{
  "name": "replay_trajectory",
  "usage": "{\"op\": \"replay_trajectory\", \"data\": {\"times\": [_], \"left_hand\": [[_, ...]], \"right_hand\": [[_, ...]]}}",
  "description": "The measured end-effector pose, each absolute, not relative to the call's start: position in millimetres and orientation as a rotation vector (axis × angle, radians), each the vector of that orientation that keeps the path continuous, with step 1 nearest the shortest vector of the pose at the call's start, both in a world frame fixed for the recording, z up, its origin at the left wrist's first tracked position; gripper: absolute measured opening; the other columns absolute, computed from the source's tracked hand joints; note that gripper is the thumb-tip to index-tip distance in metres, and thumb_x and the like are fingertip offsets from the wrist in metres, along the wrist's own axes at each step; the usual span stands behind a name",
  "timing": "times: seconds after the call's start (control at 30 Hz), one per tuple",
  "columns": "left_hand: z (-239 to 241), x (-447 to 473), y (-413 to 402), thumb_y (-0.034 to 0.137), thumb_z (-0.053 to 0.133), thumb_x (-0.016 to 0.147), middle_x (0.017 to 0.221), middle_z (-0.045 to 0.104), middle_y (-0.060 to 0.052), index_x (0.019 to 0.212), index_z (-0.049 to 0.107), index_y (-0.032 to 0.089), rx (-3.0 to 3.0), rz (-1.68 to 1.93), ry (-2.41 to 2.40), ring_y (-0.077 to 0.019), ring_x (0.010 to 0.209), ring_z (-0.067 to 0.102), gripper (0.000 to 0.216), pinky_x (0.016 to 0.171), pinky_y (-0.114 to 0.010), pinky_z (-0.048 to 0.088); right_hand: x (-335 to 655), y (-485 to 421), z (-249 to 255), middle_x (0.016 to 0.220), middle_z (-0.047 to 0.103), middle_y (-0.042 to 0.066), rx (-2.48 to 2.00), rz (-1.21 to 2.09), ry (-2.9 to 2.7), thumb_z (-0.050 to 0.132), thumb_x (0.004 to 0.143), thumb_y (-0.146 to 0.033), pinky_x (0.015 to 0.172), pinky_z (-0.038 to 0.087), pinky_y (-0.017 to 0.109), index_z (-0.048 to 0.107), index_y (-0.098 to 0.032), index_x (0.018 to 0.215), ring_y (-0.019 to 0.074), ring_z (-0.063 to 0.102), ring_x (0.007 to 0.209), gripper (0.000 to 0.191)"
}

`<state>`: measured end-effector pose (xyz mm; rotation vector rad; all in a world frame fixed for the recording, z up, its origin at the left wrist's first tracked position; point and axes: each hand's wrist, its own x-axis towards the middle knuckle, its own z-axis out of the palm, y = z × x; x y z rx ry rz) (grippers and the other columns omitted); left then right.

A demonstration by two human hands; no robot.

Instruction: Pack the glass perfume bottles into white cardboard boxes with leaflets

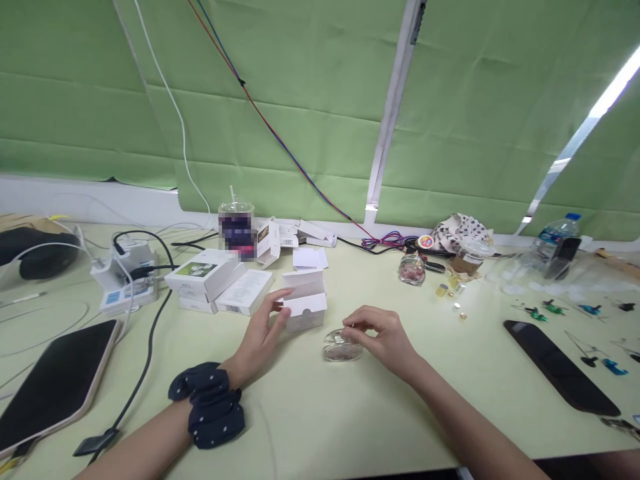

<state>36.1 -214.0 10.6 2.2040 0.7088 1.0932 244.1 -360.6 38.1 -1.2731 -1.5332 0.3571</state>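
Note:
My left hand (263, 333) grips a small open white box (306, 305) at its left side, thumb and fingers closed on the flap. A dark dotted scrunchie (210, 403) sits on that wrist. My right hand (380, 337) rests on the pale green table (325, 413), fingers pinched on the top of a small clear glass bottle (340, 347) that stands just right of the box.
White cartons (220, 283) are stacked left of the box, beside a charger with black cables (127, 270) and a tablet (50, 380). A phone (560, 367), small jars (413, 270), a water bottle (555, 243) and coloured droppers lie to the right. Green blinds hang behind.

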Motion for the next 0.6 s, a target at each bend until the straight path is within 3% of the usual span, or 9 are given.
{"op": "replay_trajectory", "data": {"times": [0.23,0.6], "left_hand": [[8.9,35.3,-213.2,0.039,0.037,0.095,0.119,0.054,-0.006,0.123,0.046,0.023,2.211,1.101,0.700,-0.0174,0.093,0.054,0.033,0.087,-0.032,0.045],[8.4,36.3,-211.0,0.039,0.038,0.095,0.117,0.054,-0.006,0.124,0.046,0.025,2.206,1.108,0.688,-0.0181,0.093,0.054,0.032,0.086,-0.034,0.045]], "right_hand": [[243.0,-360.8,40.0,0.079,0.069,0.007,-1.193,0.190,-1.696,0.061,0.086,-0.030,0.055,0.050,0.028,0.071,-0.022,0.086,0.0164,0.062,0.068,0.013],[238.6,-358.0,38.2,0.080,0.072,0.006,-1.175,0.289,-1.609,0.064,0.083,-0.032,0.057,0.052,0.026,0.071,-0.021,0.085,0.0155,0.065,0.071,0.013]]}}
